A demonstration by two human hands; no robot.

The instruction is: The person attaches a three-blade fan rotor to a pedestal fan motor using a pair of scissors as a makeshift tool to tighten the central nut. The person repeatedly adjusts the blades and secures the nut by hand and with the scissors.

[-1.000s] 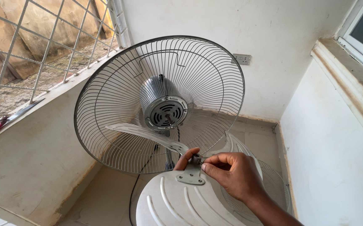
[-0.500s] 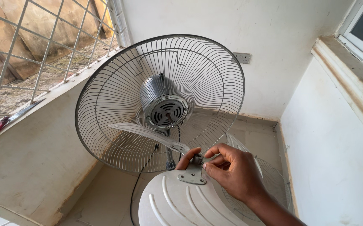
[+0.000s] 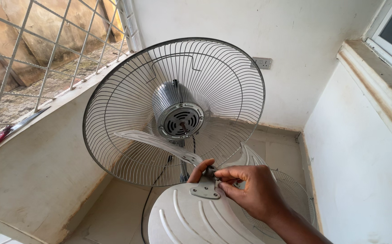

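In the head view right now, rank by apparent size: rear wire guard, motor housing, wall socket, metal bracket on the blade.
1. Rear wire guard
2. Motor housing
3. Metal bracket, which sits nearer the camera, so its rank over the socket is unsure
4. Wall socket

**Soft daylight, sharp frame**

The scene was bright and evenly lit. Daylight entered through the barred opening (image 3: 47, 49) at upper left, and the white walls (image 3: 272, 31) spread it around. Shadows were faint, with only a soft one beneath the wire guard (image 3: 114, 104). There was no glare. Focus was crisp throughout, and straight edges bowed slightly near the borders.
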